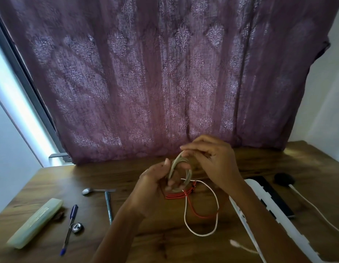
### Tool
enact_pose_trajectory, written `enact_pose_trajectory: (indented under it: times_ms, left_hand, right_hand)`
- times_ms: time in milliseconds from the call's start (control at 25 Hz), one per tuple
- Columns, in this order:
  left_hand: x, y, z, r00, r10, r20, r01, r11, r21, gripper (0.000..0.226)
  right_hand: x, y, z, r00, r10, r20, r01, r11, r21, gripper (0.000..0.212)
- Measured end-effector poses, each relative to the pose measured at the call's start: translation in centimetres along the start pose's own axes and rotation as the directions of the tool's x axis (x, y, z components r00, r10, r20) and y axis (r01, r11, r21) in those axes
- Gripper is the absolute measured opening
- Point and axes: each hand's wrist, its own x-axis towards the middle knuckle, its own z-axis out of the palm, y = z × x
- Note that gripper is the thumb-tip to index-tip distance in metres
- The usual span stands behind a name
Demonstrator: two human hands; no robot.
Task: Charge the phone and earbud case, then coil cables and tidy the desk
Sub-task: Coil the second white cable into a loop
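Grey coiled cable (181,170): held above the worktop (127,175), centre, in front of a purple curtain (165,73).
Left hand (155,186): fingers curled round the coil's lower part.
Right hand (216,160): fingers bent, pinching the coil's top.
Red cable (175,196): bundled, lying on the worktop beneath the hands.
White cable (218,205): loose loop lying across the red one.
White power strip (282,228) and dark phone (273,194): right side, side by side.
Spoon (89,191), teal pen (108,207), blue pen (70,228), pale case (35,223): left side.

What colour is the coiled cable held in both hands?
Beige-grey; the cable shows best in the head view.
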Motion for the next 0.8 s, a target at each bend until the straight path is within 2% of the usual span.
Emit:
enact_pose_trajectory:
  times_ms: [200, 280, 440, 560, 680, 760, 800]
  left_hand:
    - [0.2, 0.6, 0.2, 0.999, 0.0, 0.037, 0.009, 0.968, -0.251, 0.041]
    - [0.4, 0.7, 0.1, 0.997, 0.031, 0.065, -0.007, 0.941, -0.34, 0.038]
    - [0.9, 0.3, -0.3, 0.995, 0.083, 0.053, -0.048, 0.879, -0.474, 0.032]
    - [1.0, 0.1, -0.2, 0.994, 0.102, -0.036, -0.107, 0.863, -0.493, 0.032]
    - [0.9, 0.0, 0.0, 0.984, 0.088, -0.157, -0.15, 0.882, -0.447, 0.038]
    - [0.8, 0.0, 0.2, 0.975, 0.082, -0.207, -0.161, 0.902, -0.401, 0.036]
    - [0.7, 0.0, 0.3, 0.971, 0.079, -0.227, -0.161, 0.915, -0.369, 0.035]
  right_hand:
    - [-0.2, -0.2, 0.6, 0.999, 0.049, 0.01, -0.05, 0.995, 0.086, 0.018]
    - [-0.5, -0.4, 0.8, 0.992, 0.123, 0.034, -0.127, 0.977, 0.173, 0.019]
    - [-1.4, -1.1, 1.7, 0.937, 0.328, 0.121, -0.349, 0.861, 0.371, 0.021]
    - [-1.9, -1.8, 2.2, 0.893, 0.42, 0.164, -0.448, 0.79, 0.419, 0.028]
    - [-2.1, -2.5, 2.0, 0.813, 0.536, 0.227, -0.566, 0.638, 0.521, 0.03]
    - [-2.2, -2.7, 2.0, 0.772, 0.575, 0.271, -0.613, 0.561, 0.556, 0.024]
    - [-2.2, -2.9, 2.0, 0.769, 0.568, 0.292, -0.622, 0.562, 0.544, 0.02]
